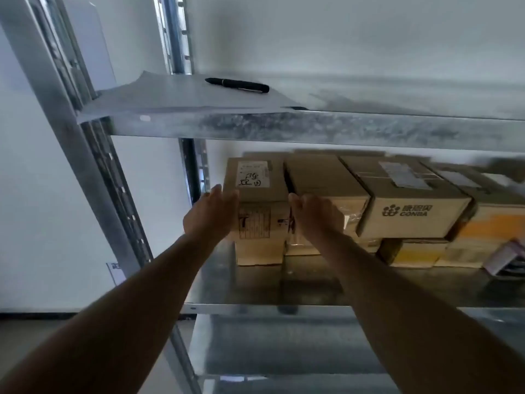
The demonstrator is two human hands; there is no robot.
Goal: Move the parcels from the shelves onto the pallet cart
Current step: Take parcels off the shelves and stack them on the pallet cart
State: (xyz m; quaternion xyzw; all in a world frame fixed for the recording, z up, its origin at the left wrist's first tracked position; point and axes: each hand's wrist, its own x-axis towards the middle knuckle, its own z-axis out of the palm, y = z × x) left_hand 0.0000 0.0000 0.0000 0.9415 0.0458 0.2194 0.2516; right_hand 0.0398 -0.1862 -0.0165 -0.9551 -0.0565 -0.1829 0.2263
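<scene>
Several cardboard parcels are stacked in two layers on the middle shelf [255,282] of a metal rack. The leftmost top parcel [257,183] carries a white label with handwriting. My left hand [211,214] lies flat against its left side, fingers straight. My right hand [315,213] is at its right edge, with the fingers reaching into the gap between it and the neighbouring parcel [318,174]. A parcel printed CONBA [409,206] sits further right. The pallet cart is out of sight.
The upper shelf [312,129] holds a sheet of paper [176,98] and a black pen [237,85]. A metal upright [85,172] stands at the left. More parcels [412,251] fill the lower layer, and a purple-white item [505,257] lies at the far right.
</scene>
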